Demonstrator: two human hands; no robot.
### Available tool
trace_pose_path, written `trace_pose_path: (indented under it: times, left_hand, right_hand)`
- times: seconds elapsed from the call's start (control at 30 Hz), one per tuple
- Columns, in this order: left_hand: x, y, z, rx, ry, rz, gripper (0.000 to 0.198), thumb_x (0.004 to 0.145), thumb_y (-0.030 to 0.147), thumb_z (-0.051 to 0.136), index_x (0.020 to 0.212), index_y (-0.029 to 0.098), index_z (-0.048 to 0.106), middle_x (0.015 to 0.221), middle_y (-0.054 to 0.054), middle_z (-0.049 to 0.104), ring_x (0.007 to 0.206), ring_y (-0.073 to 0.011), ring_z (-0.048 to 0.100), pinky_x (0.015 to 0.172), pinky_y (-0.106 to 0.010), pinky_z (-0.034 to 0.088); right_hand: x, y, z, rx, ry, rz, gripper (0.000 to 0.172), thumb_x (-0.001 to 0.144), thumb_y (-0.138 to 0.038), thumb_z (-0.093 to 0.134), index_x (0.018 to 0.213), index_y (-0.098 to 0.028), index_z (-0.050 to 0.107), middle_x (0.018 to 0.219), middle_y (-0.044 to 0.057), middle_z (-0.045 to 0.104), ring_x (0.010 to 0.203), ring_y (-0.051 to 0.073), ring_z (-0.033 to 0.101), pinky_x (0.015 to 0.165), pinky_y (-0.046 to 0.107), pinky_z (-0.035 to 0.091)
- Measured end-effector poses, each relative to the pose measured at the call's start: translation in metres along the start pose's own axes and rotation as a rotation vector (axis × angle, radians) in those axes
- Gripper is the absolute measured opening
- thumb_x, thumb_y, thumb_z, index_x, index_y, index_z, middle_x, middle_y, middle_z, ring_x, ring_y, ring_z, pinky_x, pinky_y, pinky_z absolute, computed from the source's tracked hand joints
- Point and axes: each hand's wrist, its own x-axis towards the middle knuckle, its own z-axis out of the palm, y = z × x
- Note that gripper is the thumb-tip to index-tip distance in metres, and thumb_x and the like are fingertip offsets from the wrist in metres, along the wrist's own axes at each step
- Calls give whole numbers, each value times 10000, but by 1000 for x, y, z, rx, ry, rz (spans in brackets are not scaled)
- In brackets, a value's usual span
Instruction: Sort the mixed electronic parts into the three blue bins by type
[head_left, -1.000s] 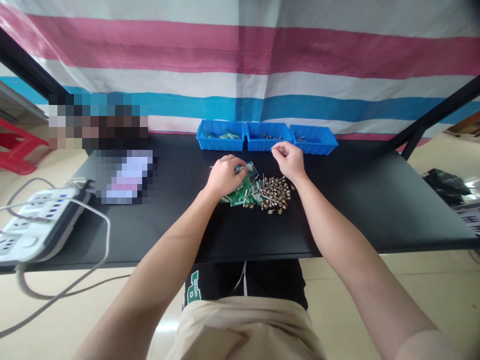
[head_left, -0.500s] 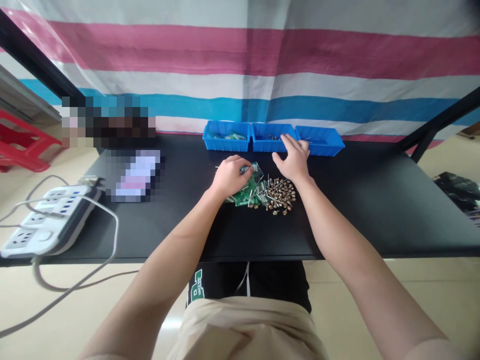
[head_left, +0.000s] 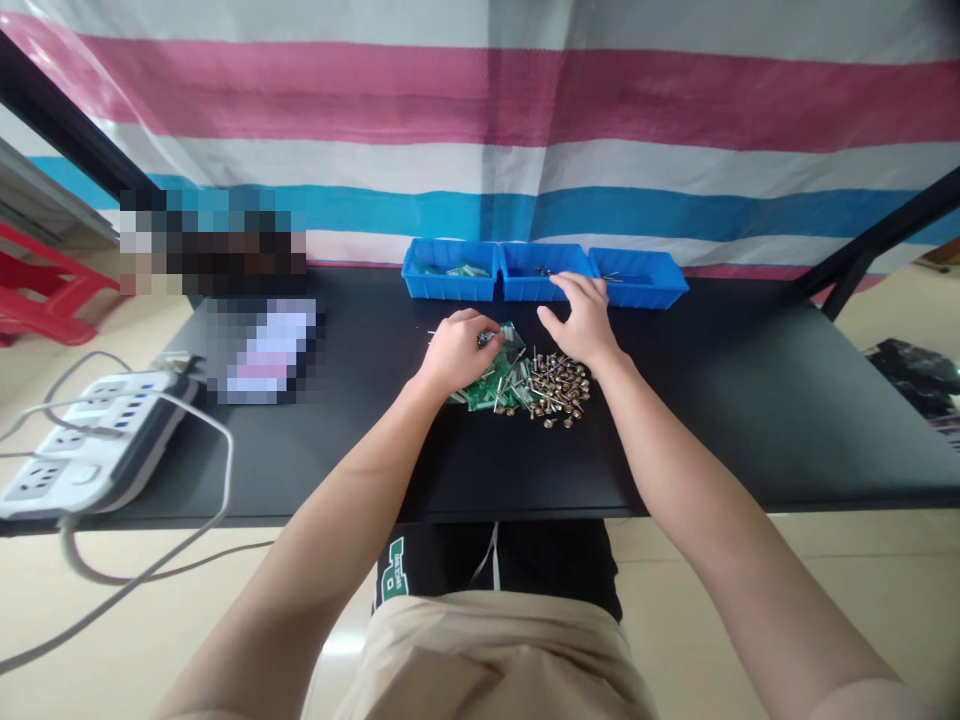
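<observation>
My left hand (head_left: 459,352) rests at the left side of a mixed pile, its fingers curled together; what they hold, if anything, I cannot make out. Under and beside it lie green packets (head_left: 491,385) with small pale pieces. To their right is a heap of brass-coloured round-headed metal pieces (head_left: 562,385), some with thin shanks. My right hand (head_left: 589,322) hovers beyond that heap, thumb and fingers apart, nothing visible in it. Its fingertips overlap the front of the middle blue bin (head_left: 532,289), which holds a few small metal pieces.
The left blue bin (head_left: 450,287) contains pale green pieces; the right blue bin (head_left: 649,292) has a few thin metal pins. A white power strip (head_left: 97,440) with loose cables lies on the black table (head_left: 337,455) at the left. A striped sheet (head_left: 675,110) hangs behind.
My right hand has shifted slightly left, from the gap between the middle and right bins toward the middle bin, its fingers lower. My left hand stays at the pile.
</observation>
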Motion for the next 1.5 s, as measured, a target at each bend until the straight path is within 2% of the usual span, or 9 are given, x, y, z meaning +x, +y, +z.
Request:
trace_pose_path:
  times: [0.07, 0.13, 0.27, 0.37, 0.53, 0.63, 0.9, 1.23, 1.5]
  left_hand:
    - [0, 0, 0, 5, -13, -9, 180, 880, 272, 608, 921, 184, 759, 938, -87, 724, 907, -246, 670, 834, -365, 538]
    - [0, 0, 0, 7, -16, -8, 187, 878, 279, 607, 922, 181, 759, 937, -88, 722, 905, -248, 668, 835, -370, 538]
    - [0, -1, 0, 3, -15, 10, 188, 878, 283, 601, 924, 190, 757, 931, -80, 720, 875, -231, 663, 809, -350, 544]
    - [0, -2, 0, 9, -13, 16, 185, 878, 283, 602, 926, 192, 756, 935, -79, 722, 883, -231, 666, 818, -350, 546]
    - [0, -1, -1, 12, -29, 1, 191, 880, 286, 612, 949, 182, 757, 959, -87, 722, 929, -248, 672, 862, -370, 544]
    - [0, 0, -1, 9, -43, -7, 193, 883, 287, 612, 959, 184, 756, 975, -85, 722, 941, -247, 672, 872, -368, 541]
    - [0, 0, 0, 14, -50, -10, 193, 885, 280, 613, 964, 178, 758, 961, -87, 720, 929, -246, 676, 862, -366, 540]
    - [-1, -1, 1, -1, -32, 4, 183, 875, 278, 616, 947, 184, 756, 960, -82, 725, 934, -244, 681, 862, -367, 546]
    - [-2, 3, -2, -58, 12, 64, 203, 891, 308, 600, 960, 185, 747, 955, -75, 732, 920, -229, 680, 854, -358, 544]
  right_hand:
    - [-1, -4, -13, 79, -100, -37, 364, 868, -352, 587, 1172, -172, 675, 1123, 129, 680, 1036, 284, 608, 920, 440, 496]
    - [-4, -9, -25, 71, -251, -23, 330, 821, -406, 664, 1070, -193, 699, 977, 84, 689, 858, 235, 626, 783, 378, 500]
    - [-8, -13, -40, -61, -501, 67, 524, 710, -566, 774, 1095, -219, 699, 978, 72, 696, 838, 245, 624, 678, 350, 449]
    - [-8, -14, -39, -75, -579, 88, 494, 722, -562, 779, 1082, -230, 711, 978, 71, 700, 848, 245, 626, 655, 340, 427]
    - [-8, -19, -34, 46, -614, 72, 219, 814, -400, 740, 940, -221, 721, 819, 30, 693, 713, 174, 606, 626, 310, 411]
    - [-9, -24, -33, 70, -636, 15, 130, 867, -325, 679, 852, -200, 712, 825, 36, 698, 697, 153, 602, 643, 301, 412]
    - [-11, -34, -27, 43, -597, -48, 119, 900, -244, 631, 821, -189, 701, 891, 52, 714, 809, 178, 629, 723, 304, 423]
    - [-11, -31, -26, 74, -527, -29, 111, 881, -252, 659, 793, -193, 692, 843, 44, 721, 761, 175, 627, 692, 306, 420]
    - [-11, -30, -29, 349, -370, 18, 100, 841, -263, 673, 788, -183, 702, 719, 27, 709, 674, 167, 641, 653, 290, 458]
